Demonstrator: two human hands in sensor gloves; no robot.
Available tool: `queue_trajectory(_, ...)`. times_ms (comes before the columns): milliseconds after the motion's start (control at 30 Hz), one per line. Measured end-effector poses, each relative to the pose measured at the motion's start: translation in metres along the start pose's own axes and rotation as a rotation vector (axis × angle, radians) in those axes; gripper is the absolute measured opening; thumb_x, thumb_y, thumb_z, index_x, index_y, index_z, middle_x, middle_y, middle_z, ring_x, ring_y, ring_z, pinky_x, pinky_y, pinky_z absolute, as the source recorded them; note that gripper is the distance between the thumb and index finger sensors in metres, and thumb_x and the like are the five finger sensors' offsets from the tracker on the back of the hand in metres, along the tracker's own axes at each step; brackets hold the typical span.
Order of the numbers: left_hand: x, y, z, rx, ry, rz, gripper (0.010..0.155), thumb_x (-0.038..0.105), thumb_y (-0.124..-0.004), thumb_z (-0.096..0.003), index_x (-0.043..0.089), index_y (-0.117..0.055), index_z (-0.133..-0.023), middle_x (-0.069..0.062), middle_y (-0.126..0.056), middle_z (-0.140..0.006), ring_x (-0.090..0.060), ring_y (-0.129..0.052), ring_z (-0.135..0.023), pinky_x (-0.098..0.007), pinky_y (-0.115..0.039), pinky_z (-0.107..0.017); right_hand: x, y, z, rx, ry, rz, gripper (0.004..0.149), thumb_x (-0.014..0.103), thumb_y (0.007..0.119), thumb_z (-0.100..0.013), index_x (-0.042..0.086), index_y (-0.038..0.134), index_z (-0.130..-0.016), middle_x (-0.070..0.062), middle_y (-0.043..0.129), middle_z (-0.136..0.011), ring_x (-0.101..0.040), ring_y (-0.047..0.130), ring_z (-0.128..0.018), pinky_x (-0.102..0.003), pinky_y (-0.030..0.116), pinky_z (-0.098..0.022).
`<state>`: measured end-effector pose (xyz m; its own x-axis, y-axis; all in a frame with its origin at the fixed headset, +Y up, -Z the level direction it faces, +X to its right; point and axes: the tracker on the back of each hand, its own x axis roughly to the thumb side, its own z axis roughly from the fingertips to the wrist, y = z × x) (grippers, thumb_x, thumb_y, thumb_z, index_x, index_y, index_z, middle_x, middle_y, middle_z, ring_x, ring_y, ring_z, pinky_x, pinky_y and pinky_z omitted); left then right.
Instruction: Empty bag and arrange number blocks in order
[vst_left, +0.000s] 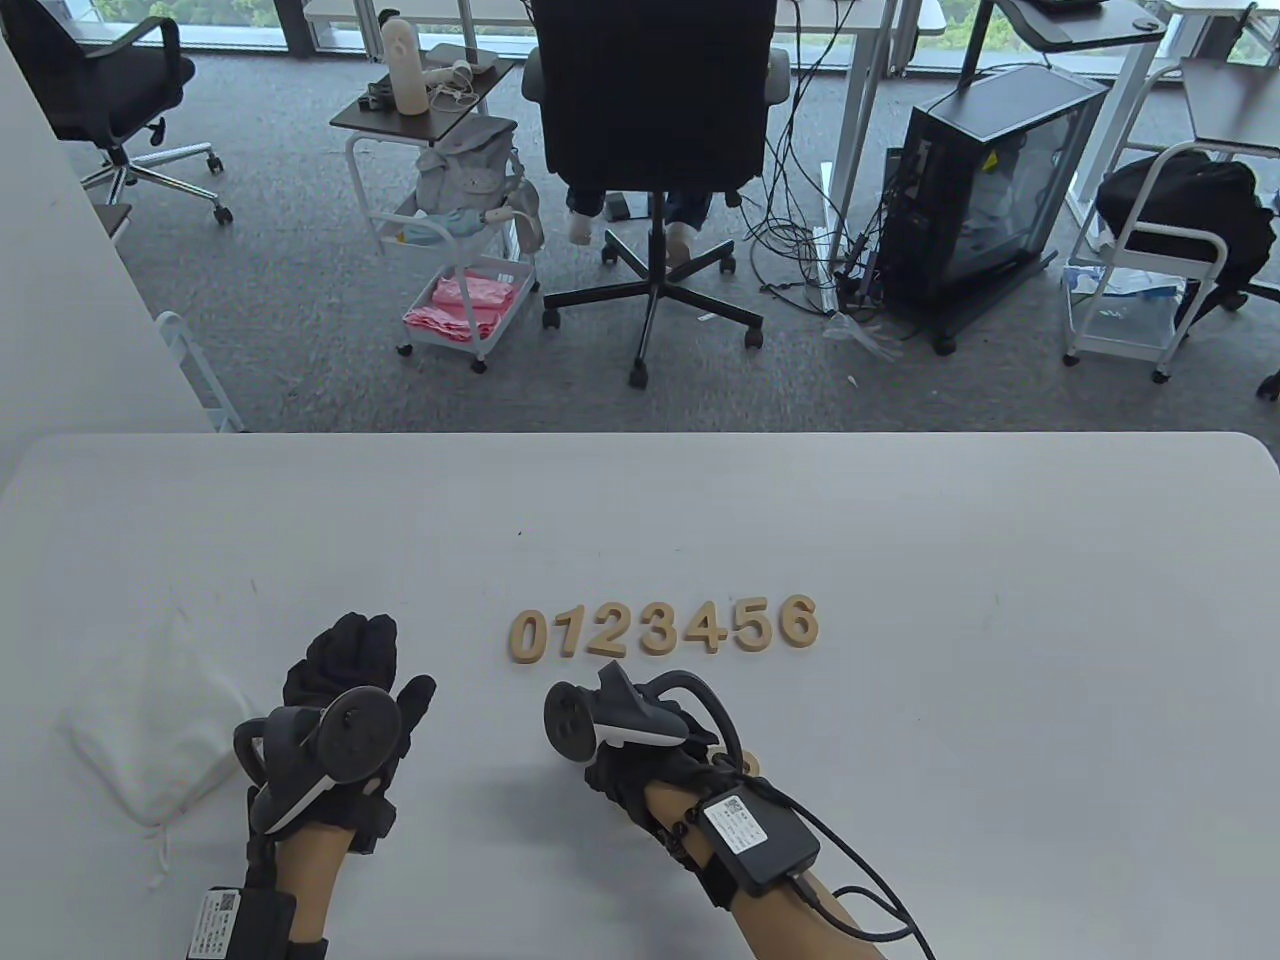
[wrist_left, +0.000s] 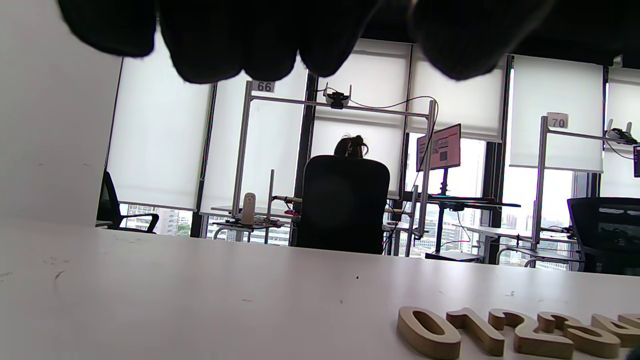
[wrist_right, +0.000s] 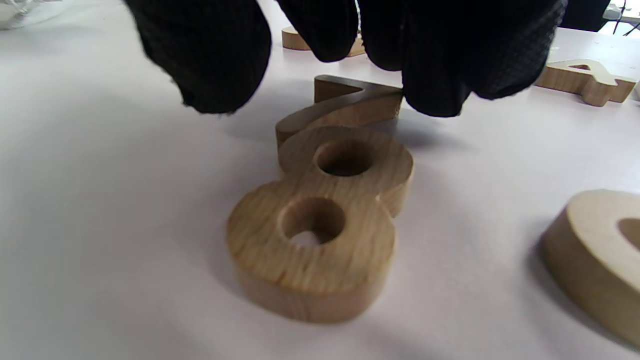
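Observation:
Wooden number blocks 0 to 6 (vst_left: 665, 630) lie in a row at mid table; the row's left end shows in the left wrist view (wrist_left: 500, 332). My right hand (vst_left: 640, 745) hovers just in front of the row. In the right wrist view its thumb and fingers (wrist_right: 440, 65) hang apart over the 7 block (wrist_right: 350, 105), one fingertip at the 7's right end. The 8 block (wrist_right: 320, 225) lies with its upper loop against the 7. Another pale block (wrist_right: 600, 250) lies to the right. My left hand (vst_left: 365, 665) rests flat and empty on the table.
The white cloth bag (vst_left: 150, 735) lies slack at the left, beside my left hand. The 4 block (wrist_right: 585, 75) shows behind my right fingers. The table's far edge (vst_left: 640, 435) faces an office chair and carts on the floor.

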<state>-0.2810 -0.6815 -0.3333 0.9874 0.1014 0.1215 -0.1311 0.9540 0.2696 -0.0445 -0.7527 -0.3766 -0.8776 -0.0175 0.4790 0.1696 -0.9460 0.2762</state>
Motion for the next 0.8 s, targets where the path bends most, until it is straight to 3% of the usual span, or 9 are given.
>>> queue_trajectory(500, 0.000, 0.000, 0.000, -0.006, 0.004, -0.007, 0.073, 0.049, -0.072, -0.0518, 0.004, -0.060, -0.108, -0.031, -0.058, -0.109, -0.057, -0.072, -0.097, -0.073, -0.063, -0.065, 0.006, 0.004, -0.021, -0.182, 0.151, 0.115, 0.044, 0.024, 0.091, -0.046, 0.011, 0.086, -0.087, -0.021, 0.088, -0.088, -0.034, 0.103, -0.061, -0.046, 0.093, -0.048)
queue_trajectory(800, 0.000, 0.001, 0.000, -0.007, 0.003, -0.006, 0.074, 0.049, -0.072, -0.0517, 0.004, -0.060, -0.108, -0.031, -0.058, -0.109, -0.057, -0.072, -0.097, -0.073, -0.062, -0.065, -0.008, -0.003, -0.021, -0.261, 0.178, -0.039, 0.041, 0.024, 0.095, -0.042, 0.015, 0.091, -0.082, -0.018, 0.093, -0.085, -0.028, 0.108, -0.056, -0.040, 0.099, -0.044)
